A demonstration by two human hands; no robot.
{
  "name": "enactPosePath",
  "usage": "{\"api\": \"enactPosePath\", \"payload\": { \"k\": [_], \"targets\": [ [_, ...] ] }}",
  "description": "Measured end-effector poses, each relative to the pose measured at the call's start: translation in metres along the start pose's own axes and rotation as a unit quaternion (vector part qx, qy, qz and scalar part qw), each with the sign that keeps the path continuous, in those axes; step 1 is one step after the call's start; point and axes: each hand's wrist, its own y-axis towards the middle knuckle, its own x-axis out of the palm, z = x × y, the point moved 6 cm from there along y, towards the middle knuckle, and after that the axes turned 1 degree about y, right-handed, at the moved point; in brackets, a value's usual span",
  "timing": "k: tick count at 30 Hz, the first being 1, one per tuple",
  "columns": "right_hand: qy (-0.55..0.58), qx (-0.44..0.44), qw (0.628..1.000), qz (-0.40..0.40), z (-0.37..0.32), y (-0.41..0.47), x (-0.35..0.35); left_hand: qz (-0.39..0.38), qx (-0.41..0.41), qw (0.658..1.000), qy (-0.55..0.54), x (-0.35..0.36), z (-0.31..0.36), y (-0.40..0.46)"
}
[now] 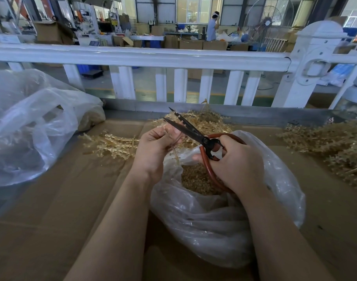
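Plastic bag; scissors tips away-left.

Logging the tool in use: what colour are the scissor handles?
The scissor handles are reddish-brown; the head view shows them best.

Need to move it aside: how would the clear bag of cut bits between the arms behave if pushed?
The clear plastic bag looks thin and crumpled, so it would likely sag rather than slide whole. Its small amber pieces lie loose, so they would probably shift and might spill from the open mouth.
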Motion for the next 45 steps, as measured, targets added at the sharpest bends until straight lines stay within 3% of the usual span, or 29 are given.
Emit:
{"api": "enactPosePath", "payload": {
  "k": [14,32,38,45],
  "targets": [
    [0.032,-0.005,0.999,-0.019,0.0,0.0,0.003,0.014,-0.023,1.0,-0.002,-0.003,-0.005,0.003],
    [0.025,0.012,1.0,-0.007,0.004,0.0,0.003,-0.027,0.008,1.0,0.012,0.003,-0.001,0.0],
    [0.048,0.006,0.999,-0.024,0.005,0.0,0.004,0.026,0.038,0.999,0.002,-0.006,0.003,0.002],
    [0.061,-0.001,0.998,-0.023,0.004,0.0,0.003,0.021,0.052,0.998,0.023,-0.007,0.003,0.003]
  ]
}}
